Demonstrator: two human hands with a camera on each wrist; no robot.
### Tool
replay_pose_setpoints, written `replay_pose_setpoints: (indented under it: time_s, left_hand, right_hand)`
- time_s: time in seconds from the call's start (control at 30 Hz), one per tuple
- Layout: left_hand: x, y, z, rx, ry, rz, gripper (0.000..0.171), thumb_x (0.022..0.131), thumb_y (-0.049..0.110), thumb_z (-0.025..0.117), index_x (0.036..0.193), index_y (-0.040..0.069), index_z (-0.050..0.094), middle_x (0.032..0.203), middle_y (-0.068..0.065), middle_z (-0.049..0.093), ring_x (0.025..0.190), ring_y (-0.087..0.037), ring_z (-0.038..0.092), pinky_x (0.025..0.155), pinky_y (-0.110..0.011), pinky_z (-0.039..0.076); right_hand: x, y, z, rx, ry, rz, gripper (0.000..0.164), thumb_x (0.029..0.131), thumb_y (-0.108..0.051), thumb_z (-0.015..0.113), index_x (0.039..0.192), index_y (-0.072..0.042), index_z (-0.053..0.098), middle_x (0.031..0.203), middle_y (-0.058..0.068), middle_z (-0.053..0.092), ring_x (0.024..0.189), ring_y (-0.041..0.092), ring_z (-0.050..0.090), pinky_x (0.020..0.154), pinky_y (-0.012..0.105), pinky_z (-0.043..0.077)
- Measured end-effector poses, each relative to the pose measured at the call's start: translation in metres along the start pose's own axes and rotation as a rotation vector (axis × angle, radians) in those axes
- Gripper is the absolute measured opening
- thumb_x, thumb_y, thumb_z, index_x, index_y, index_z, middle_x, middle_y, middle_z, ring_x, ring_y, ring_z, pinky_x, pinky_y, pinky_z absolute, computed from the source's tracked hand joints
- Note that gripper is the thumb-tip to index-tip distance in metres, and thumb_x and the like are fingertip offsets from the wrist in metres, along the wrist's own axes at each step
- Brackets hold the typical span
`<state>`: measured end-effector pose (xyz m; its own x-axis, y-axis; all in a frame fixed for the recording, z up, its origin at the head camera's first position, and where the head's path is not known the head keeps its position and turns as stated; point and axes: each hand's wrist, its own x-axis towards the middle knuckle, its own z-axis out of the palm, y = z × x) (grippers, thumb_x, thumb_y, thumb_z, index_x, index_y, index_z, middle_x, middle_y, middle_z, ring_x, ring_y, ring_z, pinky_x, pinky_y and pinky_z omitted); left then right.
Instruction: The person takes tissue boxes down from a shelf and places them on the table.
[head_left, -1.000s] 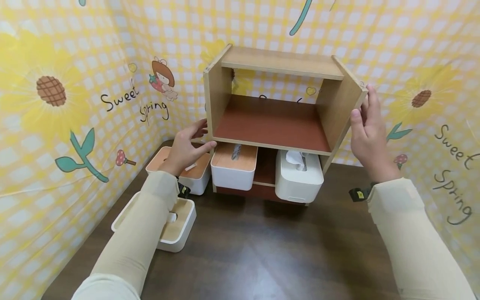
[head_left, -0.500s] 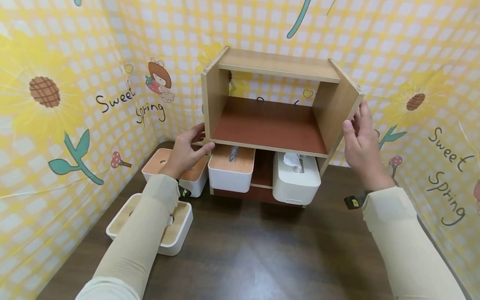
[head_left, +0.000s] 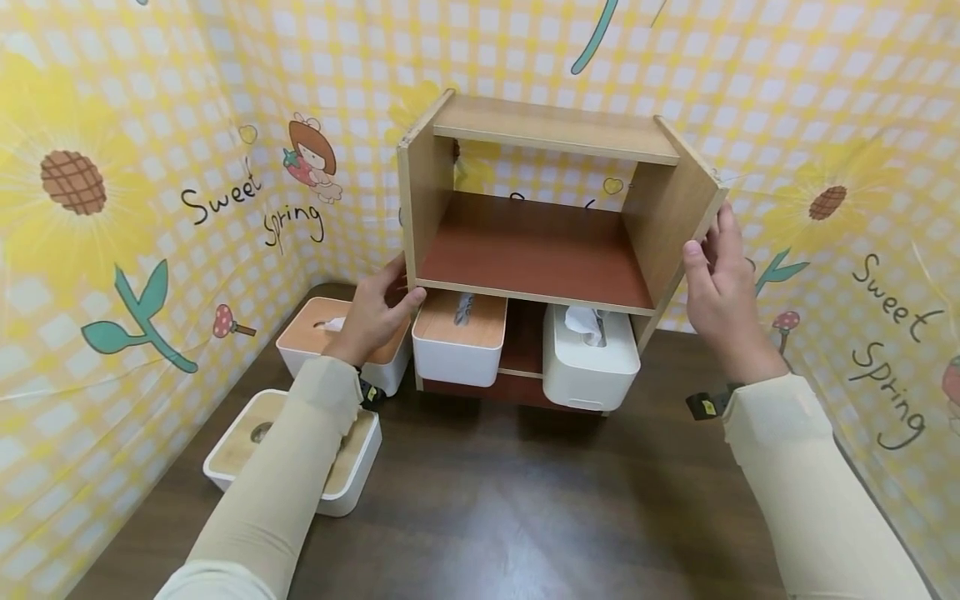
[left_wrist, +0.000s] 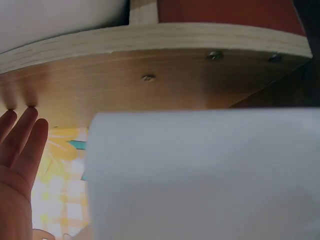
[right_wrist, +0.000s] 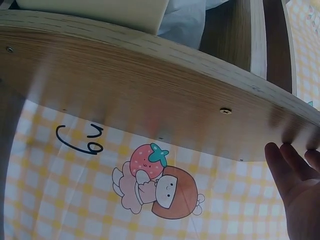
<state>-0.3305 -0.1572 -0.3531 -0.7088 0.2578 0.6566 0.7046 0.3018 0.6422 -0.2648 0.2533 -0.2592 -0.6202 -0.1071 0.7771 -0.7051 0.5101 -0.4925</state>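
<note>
Wooden shelf unit [head_left: 540,250], at the upper centre of the head view, stands between two hands with straight, slightly parted fingers. The right hand [head_left: 720,300] rests lower along its side than a second ago; the left hand [head_left: 375,312] remains at the opposite side. Only the wrist views show screws [left_wrist: 148,78] in the unit's outer sides and fingertips [left_wrist: 30,118] touching them.

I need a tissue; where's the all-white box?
Head view: the all-white box juts from the lower right of the shelf unit, right of a wood-lidded box.
</note>
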Motion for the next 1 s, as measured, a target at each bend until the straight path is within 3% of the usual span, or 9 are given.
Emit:
replay_pose_setpoints:
  time_s: [0.23, 0.47, 0.57, 0.8, 1.0]
  left_hand:
    - [-0.002, -0.008, 0.005, -0.008, 0.022, 0.003, 0.054, 0.094, 0.004, 0.061, 0.144, -0.003, 0.042, 0.132, -0.024, 0.056, 0.112, -0.039, 0.059, 0.091, -0.048, 0.049]
    - [-0.008, -0.011, 0.008, -0.014, 0.072, -0.024, 0.049, 0.096, 0.01, 0.061, 0.141, -0.003, 0.048, 0.126, -0.025, 0.058, 0.105, -0.035, 0.061, 0.086, -0.024, 0.049]
    - [-0.01, -0.011, 0.007, -0.031, 0.077, -0.046, 0.046, 0.096, 0.01, 0.062, 0.138, -0.003, 0.051, 0.125, -0.026, 0.057, 0.104, -0.034, 0.061, 0.083, -0.019, 0.048]
    - [-0.013, -0.012, 0.005, -0.07, 0.057, -0.097, 0.045, 0.096, 0.006, 0.062, 0.137, -0.005, 0.05, 0.127, -0.027, 0.058, 0.104, -0.033, 0.061, 0.082, -0.018, 0.049]
    - [-0.013, -0.012, 0.004, -0.103, 0.047, -0.113, 0.047, 0.097, 0.012, 0.062, 0.138, -0.006, 0.048, 0.127, -0.027, 0.058, 0.104, -0.033, 0.062, 0.082, -0.02, 0.05]
  right_hand:
    - [-0.001, -0.004, 0.0, -0.013, 0.007, 0.012, 0.053, 0.104, -0.012, 0.042, 0.154, -0.011, 0.024, 0.15, 0.014, 0.04, 0.13, 0.032, 0.045, 0.105, 0.036, 0.038]
    - [-0.001, -0.001, 0.001, -0.006, 0.02, 0.056, 0.054, 0.104, -0.012, 0.042, 0.154, -0.013, 0.025, 0.149, 0.015, 0.041, 0.129, 0.028, 0.046, 0.104, 0.03, 0.038]
    - [0.0, 0.002, 0.001, 0.002, 0.019, 0.062, 0.054, 0.103, -0.012, 0.042, 0.154, -0.014, 0.025, 0.149, 0.015, 0.041, 0.13, 0.028, 0.046, 0.105, 0.03, 0.037]
    - [-0.005, 0.02, 0.0, -0.034, 0.012, 0.142, 0.057, 0.101, -0.018, 0.049, 0.154, -0.024, 0.027, 0.148, 0.01, 0.043, 0.13, 0.026, 0.047, 0.104, 0.033, 0.04]
    - [-0.012, 0.017, 0.002, -0.062, 0.057, 0.16, 0.065, 0.097, -0.015, 0.057, 0.154, -0.025, 0.026, 0.149, 0.005, 0.043, 0.13, 0.022, 0.047, 0.1, 0.03, 0.043]
